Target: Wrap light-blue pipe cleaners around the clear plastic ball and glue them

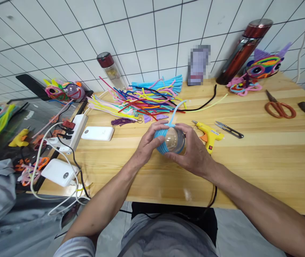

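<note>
Two hands on one clear ball (174,140)
Left hand (148,142) and right hand (192,151) grasp it; blue pipe cleaner (161,141) coils around it.

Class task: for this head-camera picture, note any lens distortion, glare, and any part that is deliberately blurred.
Head view: wall tile lines bow outward, a wide-angle effect; soft glare sits on the clear ball between the hands; a pixelated patch hides something leaning against the wall.

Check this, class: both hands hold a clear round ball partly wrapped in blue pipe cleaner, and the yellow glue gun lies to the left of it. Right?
Not quite. The head view shows the yellow glue gun lying right of the clear round ball, beside the right hand; the left hand is opposite.
</note>
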Tool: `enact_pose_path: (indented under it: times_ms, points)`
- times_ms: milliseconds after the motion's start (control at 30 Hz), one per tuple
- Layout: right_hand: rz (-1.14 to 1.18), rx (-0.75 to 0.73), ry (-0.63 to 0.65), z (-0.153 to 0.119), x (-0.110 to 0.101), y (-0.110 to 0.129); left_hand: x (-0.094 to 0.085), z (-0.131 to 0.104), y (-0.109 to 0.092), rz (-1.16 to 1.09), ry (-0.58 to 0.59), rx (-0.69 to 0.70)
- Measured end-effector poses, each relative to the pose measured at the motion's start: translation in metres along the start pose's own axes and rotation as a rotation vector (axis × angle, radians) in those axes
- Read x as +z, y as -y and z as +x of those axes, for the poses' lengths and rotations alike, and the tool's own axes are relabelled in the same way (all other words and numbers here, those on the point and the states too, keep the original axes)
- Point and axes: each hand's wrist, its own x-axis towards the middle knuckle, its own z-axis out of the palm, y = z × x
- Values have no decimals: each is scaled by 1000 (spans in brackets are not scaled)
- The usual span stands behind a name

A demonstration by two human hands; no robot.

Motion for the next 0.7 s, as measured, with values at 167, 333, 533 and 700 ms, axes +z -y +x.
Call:
enact_pose_path:
  times_ms: [167, 333, 533, 700]
  points:
    - [12, -11, 2, 1, -1, 2, 2, 2, 1, 16, -28, 13]
    - [85, 72, 77, 1, -6, 0, 4, 2, -1, 59, -58, 34]
    - [92, 136, 94, 1, -3, 1, 10, -1, -2, -5, -44, -3]
    - [66, 122, 57, 1, -1, 4, 12, -5, -1, -105, -7, -101]
